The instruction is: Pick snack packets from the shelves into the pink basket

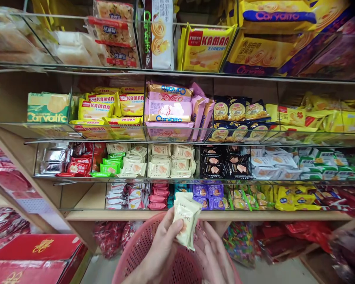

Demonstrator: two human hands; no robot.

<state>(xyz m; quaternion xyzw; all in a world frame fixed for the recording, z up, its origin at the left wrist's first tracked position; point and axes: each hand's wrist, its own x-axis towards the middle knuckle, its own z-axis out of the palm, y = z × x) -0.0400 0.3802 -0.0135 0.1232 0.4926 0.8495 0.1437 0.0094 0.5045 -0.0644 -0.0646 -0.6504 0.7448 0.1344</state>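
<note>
Cream-coloured wrapped snack packets are pinched between the thumb and fingers of my left hand, at the lower middle of the view. They overlap, so their number is hard to tell. My right hand is just right of the packets, palm turned towards them, fingers loosely extended and somewhat blurred. Under both hands is a pink perforated basket. Similar cream packets lie in a compartment of the shelf ahead.
Glass-fronted shelves hold yellow packs, pink packs, black packets and purple packets. A wooden ledge runs below them. Red boxes stand at lower left; bagged sweets lie under the ledge.
</note>
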